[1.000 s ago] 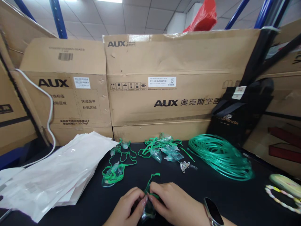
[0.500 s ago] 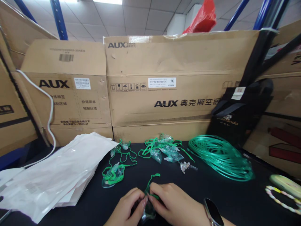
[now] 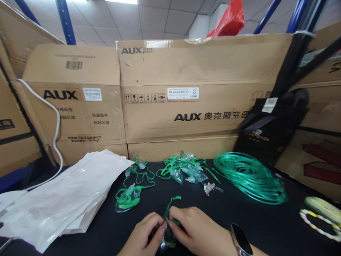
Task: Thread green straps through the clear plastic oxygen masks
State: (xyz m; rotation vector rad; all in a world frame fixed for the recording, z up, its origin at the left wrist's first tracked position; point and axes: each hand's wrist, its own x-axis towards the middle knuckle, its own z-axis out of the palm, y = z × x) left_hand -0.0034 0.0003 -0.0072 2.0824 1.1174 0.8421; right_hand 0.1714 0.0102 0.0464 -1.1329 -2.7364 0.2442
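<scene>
At the near edge of the black table, my left hand (image 3: 147, 233) and my right hand (image 3: 190, 225) meet fingertip to fingertip. Both are closed on a clear green oxygen mask (image 3: 168, 240), its body hanging below my fingers. Its green elastic strap (image 3: 170, 206) sticks up between the hands and curls over at the top. My fingers cover the spot where strap and mask meet. Ahead and to the left lies another mask with its strap (image 3: 129, 197). Further back is a pile of similar masks (image 3: 191, 172) with tangled straps.
White plastic bags (image 3: 66, 199) are stacked on the left. A coil of green tubing (image 3: 250, 177) lies at right, with small white clips (image 3: 209, 188) nearer the middle. A beaded bracelet (image 3: 317, 227) sits at far right. Cardboard boxes (image 3: 207, 131) and a black bag (image 3: 262, 138) stand behind.
</scene>
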